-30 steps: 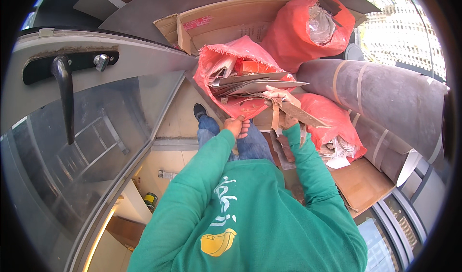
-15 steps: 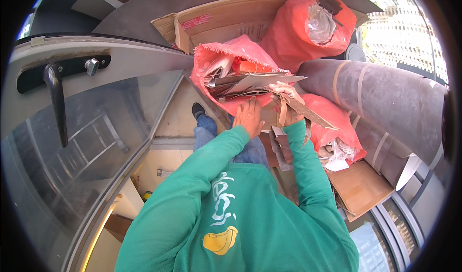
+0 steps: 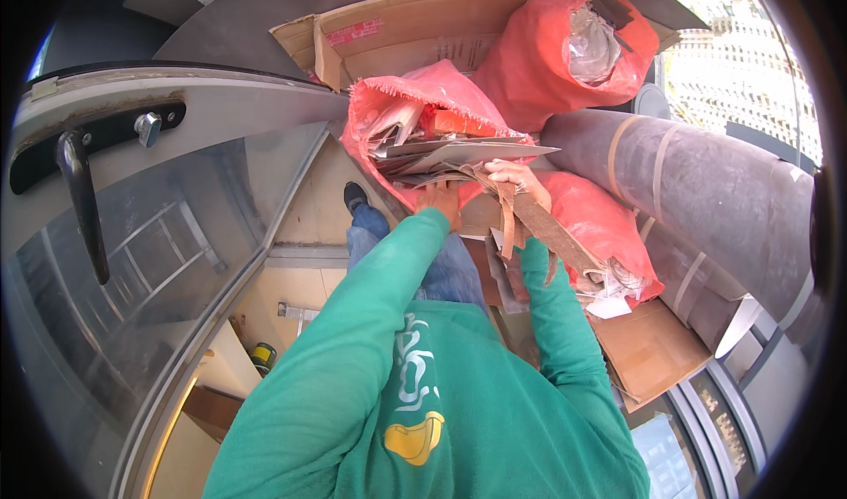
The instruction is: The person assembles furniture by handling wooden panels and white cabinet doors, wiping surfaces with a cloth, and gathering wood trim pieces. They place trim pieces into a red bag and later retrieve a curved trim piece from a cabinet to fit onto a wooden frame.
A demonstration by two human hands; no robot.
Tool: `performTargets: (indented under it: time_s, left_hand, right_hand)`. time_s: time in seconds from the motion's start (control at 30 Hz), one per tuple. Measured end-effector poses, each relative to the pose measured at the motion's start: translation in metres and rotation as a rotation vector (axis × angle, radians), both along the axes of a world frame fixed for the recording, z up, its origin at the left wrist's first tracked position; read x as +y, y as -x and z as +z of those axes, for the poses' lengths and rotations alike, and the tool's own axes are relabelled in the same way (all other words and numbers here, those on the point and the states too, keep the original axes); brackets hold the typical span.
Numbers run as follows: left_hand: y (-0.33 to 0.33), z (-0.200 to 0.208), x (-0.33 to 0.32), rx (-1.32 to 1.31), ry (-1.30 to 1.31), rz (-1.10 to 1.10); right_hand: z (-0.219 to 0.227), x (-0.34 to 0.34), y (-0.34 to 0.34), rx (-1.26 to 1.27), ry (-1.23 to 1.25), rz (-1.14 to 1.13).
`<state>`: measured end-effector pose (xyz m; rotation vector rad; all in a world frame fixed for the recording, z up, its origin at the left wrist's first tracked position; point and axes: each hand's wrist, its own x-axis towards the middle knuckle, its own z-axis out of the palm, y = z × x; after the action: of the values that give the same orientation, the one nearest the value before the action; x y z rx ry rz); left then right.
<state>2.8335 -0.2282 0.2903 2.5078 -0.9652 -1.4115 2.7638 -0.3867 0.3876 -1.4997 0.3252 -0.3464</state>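
A pinkish-red woven sack (image 3: pixel 441 84) lies with its mouth toward me, stuffed with flat scraps of board (image 3: pixel 459 157) and paper. At its near rim is my left hand (image 3: pixel 439 201), its fingers reaching in under the scraps and mostly hidden. My right hand (image 3: pixel 522 180) is closed around brown cardboard strips (image 3: pixel 551 227) just right of the mouth. One long strip slants down to the right from this hand, and a narrower one hangs below it.
A second red sack (image 3: pixel 565 58) stands behind, a third (image 3: pixel 609 234) at right. Large wrapped rolls (image 3: pixel 688 164) run along the right side, above flattened cardboard (image 3: pixel 657 349). A glass door (image 3: pixel 159 234) with a black handle (image 3: pixel 84 208) is at left. A cardboard box (image 3: pixel 415 36) leans at the back.
My left hand has slid from the sack's outside up to its rim, fingers now under the scraps. My right hand, still holding the strips, has shifted slightly. The view has moved a little.
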Motion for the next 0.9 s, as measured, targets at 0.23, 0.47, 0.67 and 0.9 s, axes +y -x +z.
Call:
performTargets:
  time_s: [0.23,0.47,0.67,0.9]
  left_hand:
    - [0.01,0.005,0.014,0.014,0.002,-0.093]
    - [0.007,-0.008,0.032,0.074,0.077,-0.034]
    - [0.007,-0.021,0.042,0.187,0.045,-0.044]
    - [0.002,-0.013,0.041,0.17,0.149,-0.002]
  right_hand:
    - [-0.045,0.017,0.003,0.064,0.235,-0.068]
    - [-0.13,0.055,0.024,0.247,0.03,-0.247]
    - [-0.164,0.047,0.034,0.461,0.463,0.003]
    - [-0.144,0.028,0.029,0.706,0.531,0.026]
